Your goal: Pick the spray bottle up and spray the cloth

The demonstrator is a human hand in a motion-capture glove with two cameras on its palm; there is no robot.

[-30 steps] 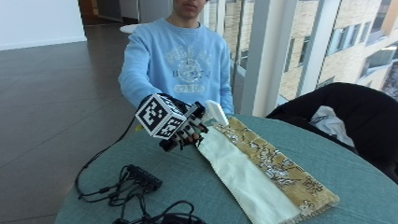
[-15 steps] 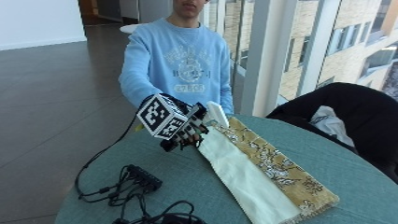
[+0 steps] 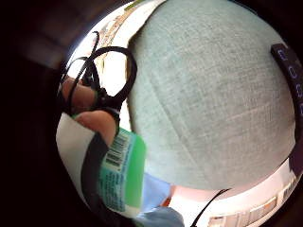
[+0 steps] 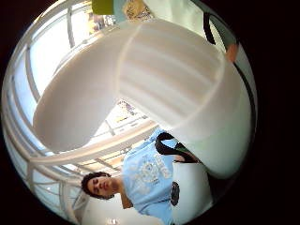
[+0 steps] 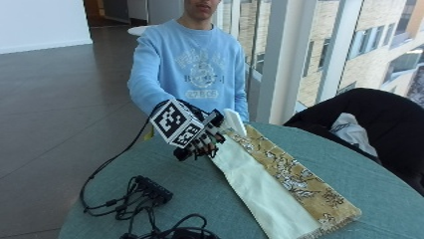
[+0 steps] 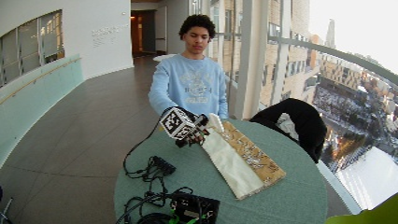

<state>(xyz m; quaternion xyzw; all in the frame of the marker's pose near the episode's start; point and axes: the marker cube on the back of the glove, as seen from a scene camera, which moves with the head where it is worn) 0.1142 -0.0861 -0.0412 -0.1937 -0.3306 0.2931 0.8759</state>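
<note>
My gloved right hand (image 5: 201,140) is held just above the teal round table (image 5: 371,199), at the near end of the cloth. Its fingers are curled round a spray bottle whose white spray head (image 5: 234,121) sticks up beside the hand. Close to the palm, the little finger side view shows the bottle's green label and barcode (image 3: 119,172) under my fingers (image 3: 97,120). The white spray head (image 4: 154,84) fills the thumb side view. A long folded cloth (image 5: 281,186), cream on one side and gold-patterned on the other, lies flat on the table, stretching away from the hand.
Black cables and a power strip (image 5: 154,189) lie on the table to the left of the cloth. A black box (image 6: 194,208) sits at the table's front edge. A chair draped with a dark jacket (image 5: 371,119) stands at the right, by the windows.
</note>
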